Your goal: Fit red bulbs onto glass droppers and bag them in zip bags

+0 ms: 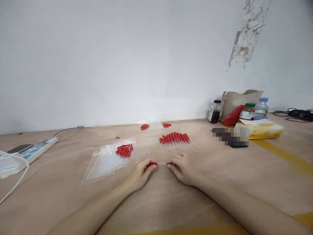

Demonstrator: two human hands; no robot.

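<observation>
One red bulb (pixel 154 164) sits clamped in the grip of the left hand (pixel 141 173) at the table (pixel 156 205); the grip of the right hand (pixel 184 169) pinches the thin tube (pixel 162 163) between them; a skewed push could snap the tube; a loose pinch could let it slip.

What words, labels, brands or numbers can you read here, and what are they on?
None reads clearly.
Green-lidded jar: round logo and lettering, too small to read.
Black-capped bottle: label print too small to read.
Yellow pack: markings too blurred to read.
</observation>
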